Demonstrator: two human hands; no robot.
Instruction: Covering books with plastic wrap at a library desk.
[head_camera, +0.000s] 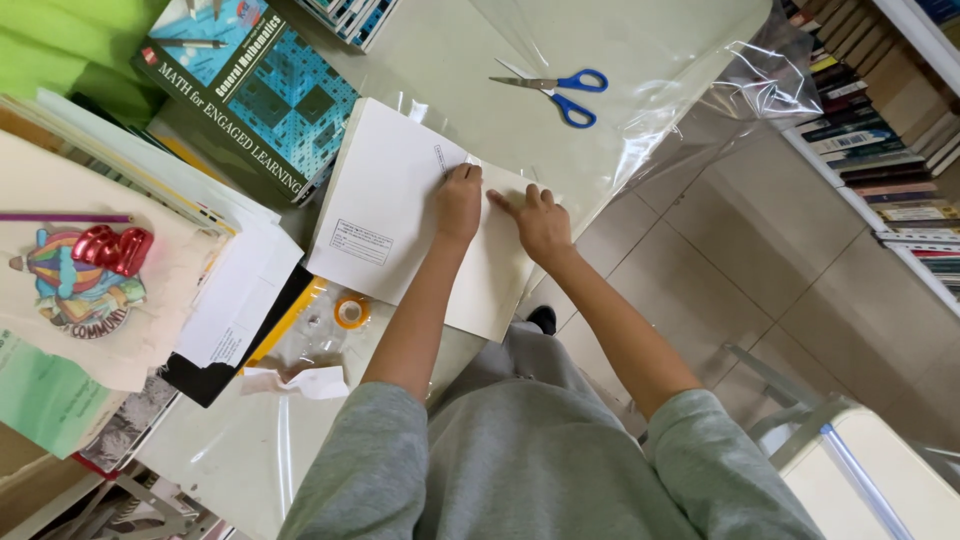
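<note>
Plastic sheet (640, 60) is spread over the table (240, 450), w/ a white book (400, 200) lying on it near the table edge. Looks like covering is partway: one flap seems folded over the book's edge, rest not wrapped. Left hand (458, 203) & right hand (540, 222) press flat on the book, fingers open, gripping nothing. Scissors (560, 92) lie apart; tape roll (351, 311) beside the book.

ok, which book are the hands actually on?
The plain white book at the table edge; both hands press on it. The teal-covered book lies untouched.
</note>
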